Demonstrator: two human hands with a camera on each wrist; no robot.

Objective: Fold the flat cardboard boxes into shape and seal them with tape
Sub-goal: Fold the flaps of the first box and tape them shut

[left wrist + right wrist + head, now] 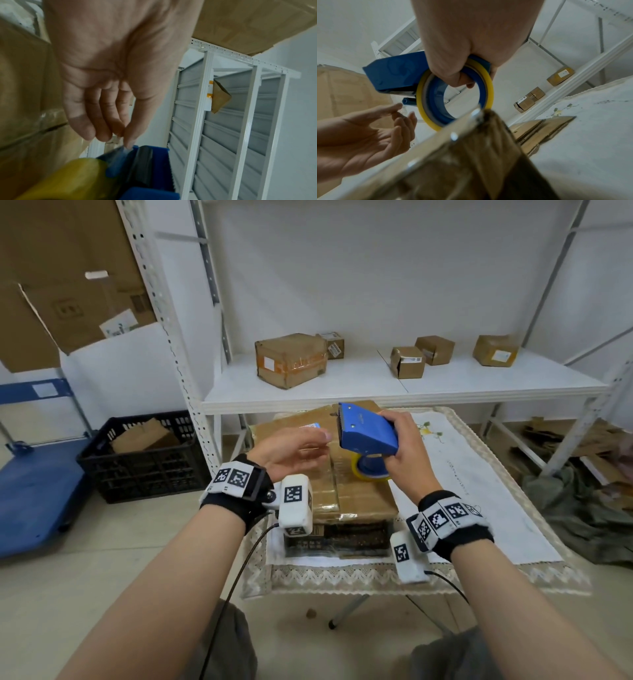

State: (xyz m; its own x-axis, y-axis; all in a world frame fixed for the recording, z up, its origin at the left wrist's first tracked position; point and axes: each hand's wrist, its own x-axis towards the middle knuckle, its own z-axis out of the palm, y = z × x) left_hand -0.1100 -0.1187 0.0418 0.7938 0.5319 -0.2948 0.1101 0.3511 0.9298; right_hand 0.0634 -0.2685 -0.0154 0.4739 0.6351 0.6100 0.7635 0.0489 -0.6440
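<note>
A blue tape dispenser (366, 433) with a yellow-edged tape roll (363, 474) is held up over a folded brown cardboard box (342, 494) on the table. My right hand (404, 446) grips the dispenser (393, 73), fingers hooked through the roll's core (489, 83). My left hand (294, 445) is just left of the dispenser's toothed end, fingers nearly straight. In the left wrist view a fingertip (128, 140) touches the loose clear strip at the dispenser's mouth (150, 162). The right wrist view shows the left hand (368, 135) with thumb and fingers slightly apart there.
The table carries a white lace-edged cloth (479, 491). Behind it a white metal shelf (376, 398) holds several small taped boxes (291, 359). A black crate (144, 460) and a blue cart (34, 491) stand on the floor at left. Flat cardboard (565, 440) lies at right.
</note>
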